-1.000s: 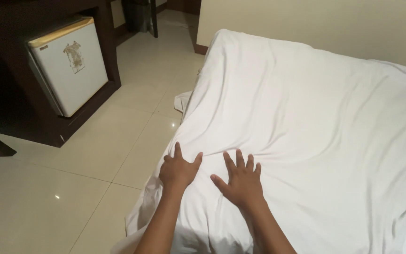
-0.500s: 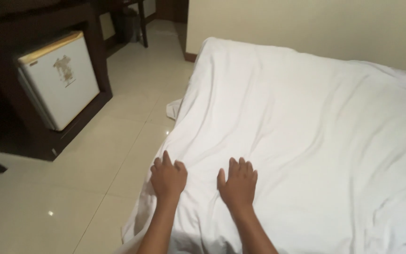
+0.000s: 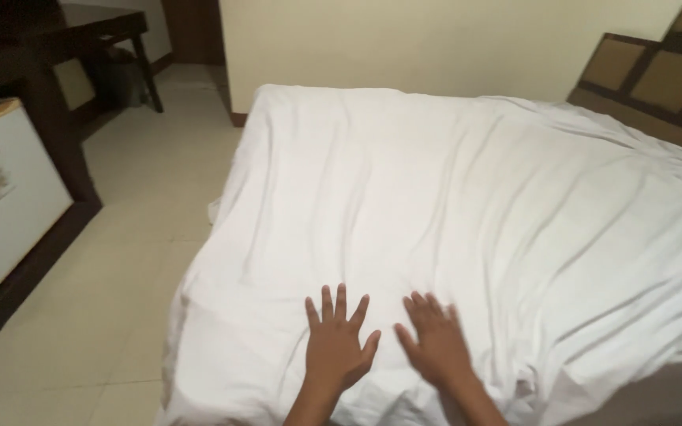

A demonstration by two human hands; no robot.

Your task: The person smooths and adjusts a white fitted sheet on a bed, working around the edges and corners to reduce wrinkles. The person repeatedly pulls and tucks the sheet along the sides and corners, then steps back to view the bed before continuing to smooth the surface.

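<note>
- White cotton bed sheet (image 3: 467, 205) is spread over the mattress, directly under both my hands, near its close edge.
- Left hand (image 3: 336, 344): flat, fingers splayed, palm down on the sheet, gripping nothing.
- Right hand (image 3: 436, 344): same, open and pressed flat, just beside the left, not touching it.
- Flat palms look like they're pressing the cloth smooth; creases run away ahead and to the right.
- Left of the hands: pale tiled floor (image 3: 120, 260), small white fridge (image 3: 1, 189) in a dark wooden cabinet (image 3: 49, 118).
- Far ahead-right: brown panelled headboard (image 3: 657, 87). Nothing blocks the hands.
</note>
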